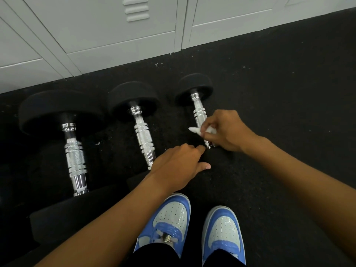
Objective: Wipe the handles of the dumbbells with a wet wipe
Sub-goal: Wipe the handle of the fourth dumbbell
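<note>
Three black dumbbells with chrome handles lie side by side on the dark floor: a large left dumbbell (75, 158), a middle dumbbell (143, 139) and a small right dumbbell (199, 110). My right hand (225, 130) grips a white wet wipe (195, 130) wrapped round the near part of the right dumbbell's handle. My left hand (179, 166) rests with its fingers spread on that dumbbell's near black head, which is mostly hidden against the floor.
Grey metal lockers (119, 35) stand along the far edge of the black rubber floor (279, 93). My two blue and white shoes (194, 226) are at the bottom, just behind the dumbbells.
</note>
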`<state>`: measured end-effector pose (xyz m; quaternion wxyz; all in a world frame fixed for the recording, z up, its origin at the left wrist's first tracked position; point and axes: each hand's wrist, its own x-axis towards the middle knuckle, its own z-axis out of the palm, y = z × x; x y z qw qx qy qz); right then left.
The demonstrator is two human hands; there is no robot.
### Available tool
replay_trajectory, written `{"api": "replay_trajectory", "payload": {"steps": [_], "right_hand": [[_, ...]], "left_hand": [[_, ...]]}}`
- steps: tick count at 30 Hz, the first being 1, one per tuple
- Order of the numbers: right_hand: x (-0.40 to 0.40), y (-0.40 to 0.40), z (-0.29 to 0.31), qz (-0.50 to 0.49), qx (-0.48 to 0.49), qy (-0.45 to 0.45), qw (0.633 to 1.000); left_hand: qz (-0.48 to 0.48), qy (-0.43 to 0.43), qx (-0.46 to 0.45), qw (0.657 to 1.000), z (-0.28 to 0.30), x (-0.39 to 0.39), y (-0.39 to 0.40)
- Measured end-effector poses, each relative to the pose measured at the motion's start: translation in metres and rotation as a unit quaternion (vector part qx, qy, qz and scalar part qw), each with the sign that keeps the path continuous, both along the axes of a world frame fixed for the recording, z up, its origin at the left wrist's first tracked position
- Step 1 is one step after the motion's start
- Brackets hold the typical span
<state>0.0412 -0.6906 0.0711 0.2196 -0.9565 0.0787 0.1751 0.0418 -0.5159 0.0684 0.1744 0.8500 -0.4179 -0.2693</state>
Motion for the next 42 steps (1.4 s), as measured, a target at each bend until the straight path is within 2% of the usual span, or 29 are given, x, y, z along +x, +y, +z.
{"api": "replay_trajectory", "payload": {"steps": [3,5,7,9,12,15,17,20,23,27,30,34,37,39,42], "right_hand": [[0.01,-0.008,0.003,-0.079,0.063,0.007,0.995],[0.018,0.001,-0.003,-0.085,0.024,-0.025,0.996],[0.016,0.011,-0.007,-0.035,-0.042,-0.039,0.998],[0.008,0.007,-0.001,0.0,-0.044,-0.003,0.999],[0.002,-0.009,0.016,-0.039,0.032,0.075,0.996],[0.014,-0.006,0.011,-0.075,0.031,0.025,0.996],[0.018,0.006,0.004,-0.04,-0.019,-0.005,0.999],[0.011,0.008,0.003,0.019,-0.046,0.066,0.997],[0.004,-0.005,0.015,-0.033,0.0,0.144,0.989],[0.02,0.003,0.012,-0.07,-0.017,0.054,0.996],[0.019,0.017,0.005,-0.035,-0.069,0.079,0.994],[-0.003,0.001,0.015,-0.069,0.0,0.131,0.989],[0.004,-0.007,0.02,-0.132,0.024,0.091,0.987],[0.012,0.003,0.017,-0.113,-0.005,0.051,0.992],[0.009,0.022,0.008,-0.059,-0.049,0.097,0.992]], "left_hand": [[-0.004,-0.007,-0.003,1.0,0.0,0.0,-0.001],[-0.004,-0.004,-0.003,1.0,0.0,0.0,-0.001],[-0.003,0.0,-0.001,1.0,-0.001,0.001,-0.001],[-0.004,0.0,-0.001,1.0,-0.001,0.001,-0.001],[-0.006,-0.011,-0.004,1.0,-0.001,0.0,-0.001],[0.0,-0.008,-0.012,1.0,-0.001,-0.001,-0.002],[0.004,0.002,-0.015,1.0,-0.001,0.0,-0.002],[0.012,0.007,-0.021,1.0,0.0,0.0,-0.001],[0.013,-0.002,-0.021,1.0,0.001,-0.001,-0.002],[0.016,-0.003,-0.018,1.0,0.001,-0.001,-0.003],[0.018,0.005,-0.019,1.0,0.0,-0.001,-0.002],[0.017,0.005,-0.023,1.0,0.0,0.0,0.0],[0.014,0.008,-0.018,1.0,0.001,0.0,-0.001],[0.017,0.017,-0.016,1.0,0.001,0.0,-0.002],[0.017,0.026,-0.021,0.999,0.002,0.0,-0.002]]}}
